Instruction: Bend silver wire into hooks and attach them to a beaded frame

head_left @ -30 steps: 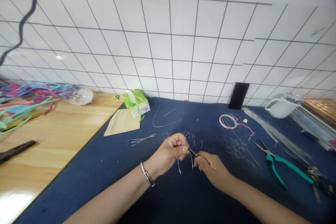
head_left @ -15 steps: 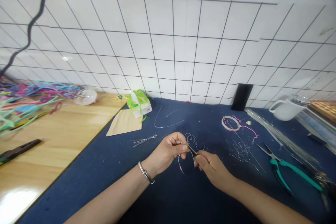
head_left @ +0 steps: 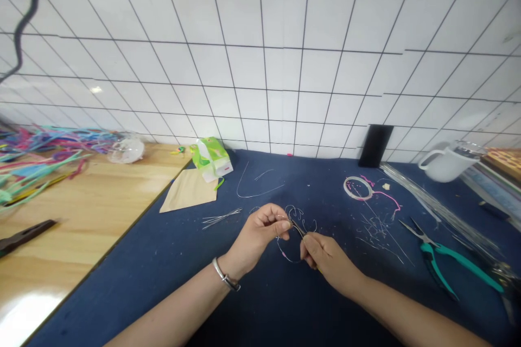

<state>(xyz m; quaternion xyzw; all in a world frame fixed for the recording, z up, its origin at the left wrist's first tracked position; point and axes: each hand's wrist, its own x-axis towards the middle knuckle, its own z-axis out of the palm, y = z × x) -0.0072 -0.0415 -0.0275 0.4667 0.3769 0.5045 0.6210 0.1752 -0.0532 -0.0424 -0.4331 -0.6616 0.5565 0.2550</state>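
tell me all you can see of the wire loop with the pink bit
The loop looks like thin, silvery metal wire, with a small pink piece at its lower left. The left hand's grip pinches its upper part, over the blue cloth. Whether the dark tool in the right hand's grip touches it is unclear.

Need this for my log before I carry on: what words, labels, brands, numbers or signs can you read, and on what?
No text is readable.
Green-and-white packet: possible small print on its white end, too small to read.
Stacked items at the far right: too blurred to read.
White mug: no lettering visible.
Dark tool in the right hand: mostly covered, no lettering visible.
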